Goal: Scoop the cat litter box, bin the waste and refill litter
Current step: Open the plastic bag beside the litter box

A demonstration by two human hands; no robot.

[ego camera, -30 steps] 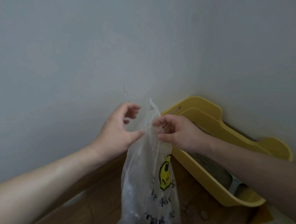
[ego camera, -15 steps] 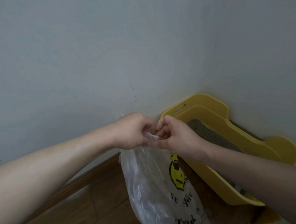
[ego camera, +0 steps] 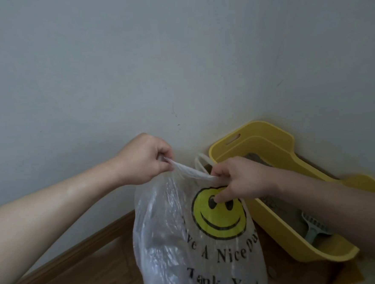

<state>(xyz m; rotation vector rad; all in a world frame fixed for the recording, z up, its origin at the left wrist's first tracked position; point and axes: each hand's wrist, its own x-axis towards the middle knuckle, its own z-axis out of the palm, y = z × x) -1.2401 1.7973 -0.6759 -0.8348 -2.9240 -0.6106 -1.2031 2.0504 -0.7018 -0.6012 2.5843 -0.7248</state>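
A clear plastic bag (ego camera: 173, 236) with a yellow smiley face and black lettering hangs in front of me. My left hand (ego camera: 146, 159) grips one twisted handle at the bag's top. My right hand (ego camera: 238, 178) grips the other end of that stretched handle strip, just above the smiley. A second handle loop sticks up behind my right hand. To the right, a yellow litter box (ego camera: 283, 226) sits in the wall corner with grey litter (ego camera: 282, 208) inside. A grey scoop (ego camera: 314, 228) lies in the litter near the box's near end.
Grey walls meet in a corner behind the litter box. A wooden skirting board (ego camera: 82, 244) runs along the left wall above the wooden floor (ego camera: 98, 279). A few litter grains lie on the floor beside the bag.
My hands were together at the bag's top; they have pulled apart, stretching the handle between them. The bag has turned so the smiley face and lettering face me.
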